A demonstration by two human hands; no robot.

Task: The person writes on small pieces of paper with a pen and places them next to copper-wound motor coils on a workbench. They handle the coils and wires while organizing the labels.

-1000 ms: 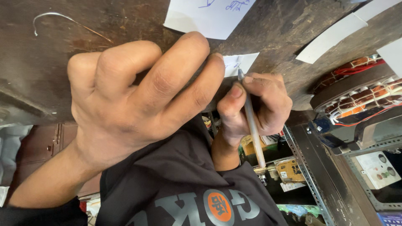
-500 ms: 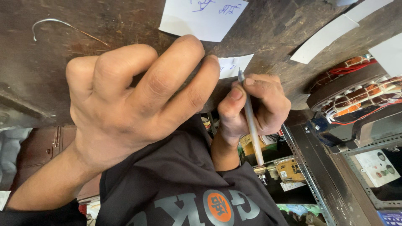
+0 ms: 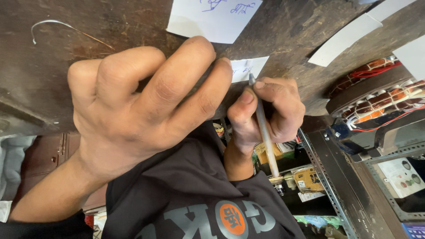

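My left hand (image 3: 133,110) lies close to the camera on a dark worn tabletop (image 3: 110,26), fingers spread, its fingertips resting on a small white paper slip (image 3: 249,67). My right hand (image 3: 276,110) grips a slim grey pen (image 3: 264,137) upright, with the tip touching the slip's lower edge beside the left fingertips. The slip carries some blue handwriting and is mostly hidden under my fingers. My black shirt with an orange round logo (image 3: 208,208) fills the bottom of the view.
A larger white sheet with blue writing (image 3: 208,20) lies at the top edge, a white paper strip (image 3: 349,37) to the right, and a bent wire (image 3: 57,26) at top left. A motor stator with copper windings (image 3: 376,97) and a metal rack (image 3: 330,190) are at right.
The view has drifted slightly, so the papers sit a little higher in frame. Both hands keep their hold, and the pen tip stays on the slip.
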